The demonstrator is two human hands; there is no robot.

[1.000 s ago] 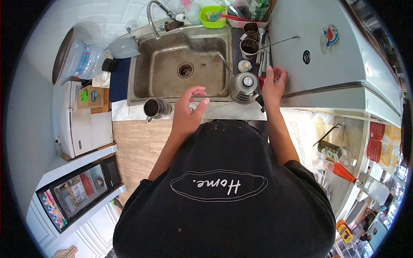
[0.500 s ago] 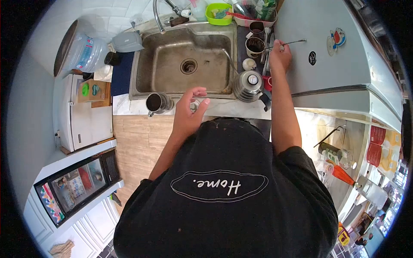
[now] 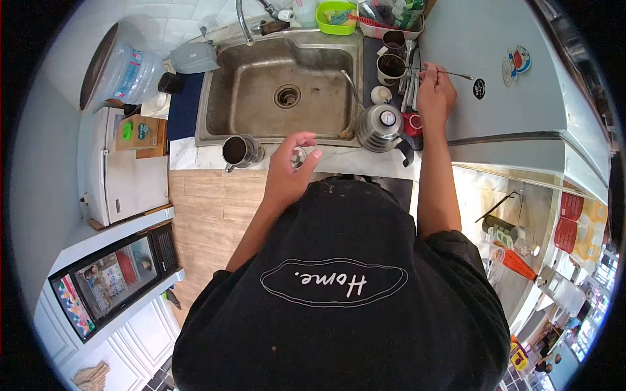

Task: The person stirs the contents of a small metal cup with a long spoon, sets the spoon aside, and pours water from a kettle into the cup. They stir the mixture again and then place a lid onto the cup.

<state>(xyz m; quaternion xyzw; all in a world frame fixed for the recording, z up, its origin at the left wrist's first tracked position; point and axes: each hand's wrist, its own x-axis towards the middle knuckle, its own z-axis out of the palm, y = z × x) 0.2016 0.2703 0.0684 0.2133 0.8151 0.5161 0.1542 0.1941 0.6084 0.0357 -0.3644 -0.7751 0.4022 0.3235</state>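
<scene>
My right hand (image 3: 435,94) pinches a long thin metal spoon (image 3: 460,75), which lies sideways across the fingers above the utensils (image 3: 409,85). Its far end points toward the fridge. My left hand (image 3: 290,161) is curved at the counter's front edge, thumb and fingers apart. A small clear glass (image 3: 298,158) shows in the gap between them. To the left stands a metal jug (image 3: 238,151). A steel gooseneck kettle (image 3: 379,128) with a black handle sits between my hands, right of the sink.
The steel sink (image 3: 251,104) lies ahead of me. Dark-filled cups (image 3: 390,67), a small white item (image 3: 381,95) and a red cup (image 3: 413,124) line its right side. A green basin (image 3: 334,26) sits behind. The grey fridge (image 3: 495,65) bounds the right.
The right hand has shifted slightly right and down with the spoon, still pinched. The left hand has hardly moved. The whole view has shifted a little.
</scene>
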